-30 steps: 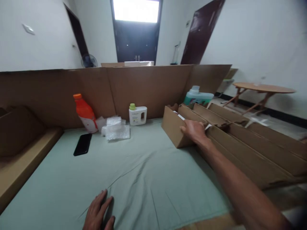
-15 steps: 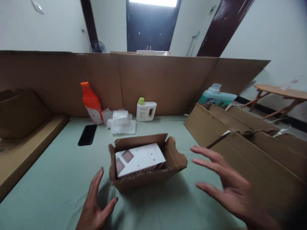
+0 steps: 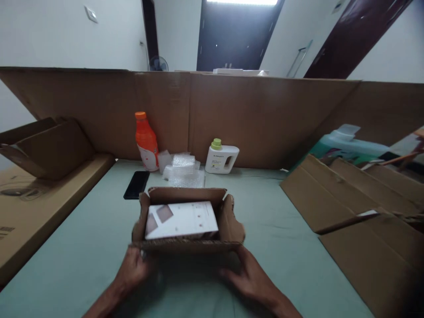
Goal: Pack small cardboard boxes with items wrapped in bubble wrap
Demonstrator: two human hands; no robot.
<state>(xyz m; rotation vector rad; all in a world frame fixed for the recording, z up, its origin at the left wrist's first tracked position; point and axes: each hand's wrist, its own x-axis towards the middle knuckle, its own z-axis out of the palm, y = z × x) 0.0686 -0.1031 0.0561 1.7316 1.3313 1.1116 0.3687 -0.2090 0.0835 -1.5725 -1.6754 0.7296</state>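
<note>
An open cardboard box (image 3: 187, 221) sits on the pale green cloth (image 3: 271, 247) near the table's front edge, flaps spread outward. Inside lies a white carton (image 3: 181, 220), flat and rectangular, printed with two brownish squares at its left end; it fills most of the interior. The box is corrugated, matte brown, its near wall in shadow.

The left hand (image 3: 134, 269) grips the near left corner, fingers curled against the wall; the right hand (image 3: 251, 276) clasps the near right corner, fingers bent under the flap.

Behind the box: a black phone (image 3: 137, 184) lying flat, crumpled bubble wrap (image 3: 183, 170), an orange bottle (image 3: 146, 141) upright, and a squat white jug (image 3: 221, 158) with a green cap, all before a tall cardboard screen (image 3: 265, 119). Flattened cartons (image 3: 364, 216) lie at the right.

Half a second before, both hands hovered open and apart from the box; now they have closed on it, and it stands squarer to the viewer.
</note>
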